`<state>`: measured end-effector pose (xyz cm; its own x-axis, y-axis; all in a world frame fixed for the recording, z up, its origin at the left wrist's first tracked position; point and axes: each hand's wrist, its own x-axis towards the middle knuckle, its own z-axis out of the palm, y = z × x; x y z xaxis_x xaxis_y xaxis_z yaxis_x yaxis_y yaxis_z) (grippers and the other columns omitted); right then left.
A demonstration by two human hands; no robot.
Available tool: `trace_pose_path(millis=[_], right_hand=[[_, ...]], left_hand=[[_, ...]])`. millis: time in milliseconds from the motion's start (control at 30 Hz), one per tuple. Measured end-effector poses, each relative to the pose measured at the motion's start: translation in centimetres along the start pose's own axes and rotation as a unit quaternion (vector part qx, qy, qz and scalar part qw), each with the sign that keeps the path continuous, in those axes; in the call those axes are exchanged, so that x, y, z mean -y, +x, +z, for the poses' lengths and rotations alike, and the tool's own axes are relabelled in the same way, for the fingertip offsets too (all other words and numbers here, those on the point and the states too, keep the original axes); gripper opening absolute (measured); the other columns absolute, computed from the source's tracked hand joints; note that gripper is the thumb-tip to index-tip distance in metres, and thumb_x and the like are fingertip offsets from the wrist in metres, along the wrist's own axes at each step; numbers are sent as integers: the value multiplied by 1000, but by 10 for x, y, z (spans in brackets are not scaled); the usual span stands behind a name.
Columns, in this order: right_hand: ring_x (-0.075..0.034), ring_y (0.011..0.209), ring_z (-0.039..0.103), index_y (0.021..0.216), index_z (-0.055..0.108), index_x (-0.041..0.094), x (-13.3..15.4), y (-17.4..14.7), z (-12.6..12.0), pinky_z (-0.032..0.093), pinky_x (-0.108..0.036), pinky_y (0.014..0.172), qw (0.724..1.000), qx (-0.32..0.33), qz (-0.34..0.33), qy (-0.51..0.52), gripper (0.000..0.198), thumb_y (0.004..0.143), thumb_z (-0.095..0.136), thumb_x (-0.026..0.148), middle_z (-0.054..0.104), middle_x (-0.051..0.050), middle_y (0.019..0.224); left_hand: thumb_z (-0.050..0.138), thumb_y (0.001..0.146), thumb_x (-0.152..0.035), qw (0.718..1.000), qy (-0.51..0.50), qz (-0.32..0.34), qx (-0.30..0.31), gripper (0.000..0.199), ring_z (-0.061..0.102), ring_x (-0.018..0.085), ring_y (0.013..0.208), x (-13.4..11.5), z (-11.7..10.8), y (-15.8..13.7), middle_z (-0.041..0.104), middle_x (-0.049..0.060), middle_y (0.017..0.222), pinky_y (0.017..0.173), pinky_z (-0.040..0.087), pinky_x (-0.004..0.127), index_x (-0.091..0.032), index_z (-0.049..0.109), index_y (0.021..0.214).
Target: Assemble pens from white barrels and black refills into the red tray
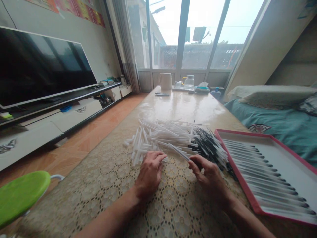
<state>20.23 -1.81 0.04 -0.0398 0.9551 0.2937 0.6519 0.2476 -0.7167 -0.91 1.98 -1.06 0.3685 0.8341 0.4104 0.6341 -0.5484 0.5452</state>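
right hand (206, 169) around slim tube (178, 151)

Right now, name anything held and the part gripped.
The right hand holds a thin tube by its near end; whether the left hand holds anything cannot be told.

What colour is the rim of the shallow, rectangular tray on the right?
The tray's rim is pinkish red, clearest in the head view.

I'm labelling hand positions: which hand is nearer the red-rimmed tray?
Right. The right hand is left of the red-rimmed tray, apart from it, pinching a slim stick; the left hand is farther left, by the white tubes.
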Motion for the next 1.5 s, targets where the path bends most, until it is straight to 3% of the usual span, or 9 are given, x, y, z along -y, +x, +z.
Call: trace_pose_path(millis=[267, 433, 600, 700, 800, 867, 933, 1267, 1500], right_hand=[[-14, 64, 58, 98, 58, 20, -2, -1, -1, 41, -24, 57, 1000, -15, 10, 16, 20, 88, 46, 32, 64, -1, 75], [-13, 62, 55, 86, 57, 19, 1, -1, -2, 39, -24, 57, 1000, -17, 7, -11, 14, 87, 46, 27, 59, 1, 69], [-12, 57, 49, 79, 55, 18, 4, -3, -6, 36, -24, 55, 998, -38, -14, -41, 8, 82, 48, 21, 52, 2, 63], [-12, 57, 46, 76, 54, 18, 7, -5, -8, 35, -25, 56, 995, -59, -58, -62, 7, 79, 48, 16, 49, 3, 62], [-13, 60, 45, 79, 54, 18, 9, -6, -8, 35, -27, 59, 989, -70, -98, -86, 8, 77, 48, 14, 50, 2, 65], [-14, 61, 45, 80, 54, 17, 9, -7, -8, 35, -27, 59, 987, -71, -111, -95, 9, 76, 49, 12, 51, 1, 67], [-14, 62, 45, 79, 54, 18, 9, -7, -7, 35, -28, 60, 986, -66, -116, -100, 9, 75, 49, 11, 51, 1, 67], [-14, 65, 52, 84, 56, 18, 6, -6, -3, 39, -27, 63, 981, 11, -151, -119, 7, 85, 49, 19, 59, -2, 73], [-15, 66, 58, 86, 58, 19, -4, -4, 0, 39, -26, 60, 962, 68, -157, -213, 19, 93, 41, 26, 62, -3, 71]], left_hand=[[53, 76, -4, 997, 63, -40, 23, 20, 50, 24, 92, -5, -6, -1, 60, 7, 91, 82, 45, 39, -17, 60, 89], [48, 79, -5, 996, 78, -33, 32, 19, 51, 24, 90, -3, -9, -2, 60, 6, 87, 79, 44, 39, -19, 58, 87], [48, 82, -12, 996, -28, -55, -57, 14, 55, 22, 87, -3, -11, 0, 60, 6, 87, 78, 43, 38, -19, 56, 91], [51, 84, -24, 960, -238, -139, -42, 11, 56, 15, 65, -4, -12, 3, 59, 2, 76, 60, 45, 29, -19, 54, 94], [57, 82, -34, 867, -445, -223, 14, 20, 50, 9, 49, -5, -10, 5, 57, -2, 68, 43, 37, 20, -18, 51, 92], [60, 79, -36, 824, -506, -253, 26, 23, 47, 6, 45, -6, -7, 5, 59, -2, 66, 40, 34, 17, -17, 50, 88], [63, 78, -38, 804, -527, -274, 31, 25, 43, 4, 41, -7, -5, 5, 60, -2, 63, 37, 30, 15, -17, 50, 84], [62, 77, -44, 804, -526, -271, 58, 31, 47, 5, 39, -8, -2, 3, 61, -1, 58, 34, 32, 15, -13, 58, 80], [66, 74, -42, 804, -533, -250, 83, 33, 59, 10, 53, -10, -2, 3, 66, 3, 71, 46, 44, 20, -12, 62, 88]])
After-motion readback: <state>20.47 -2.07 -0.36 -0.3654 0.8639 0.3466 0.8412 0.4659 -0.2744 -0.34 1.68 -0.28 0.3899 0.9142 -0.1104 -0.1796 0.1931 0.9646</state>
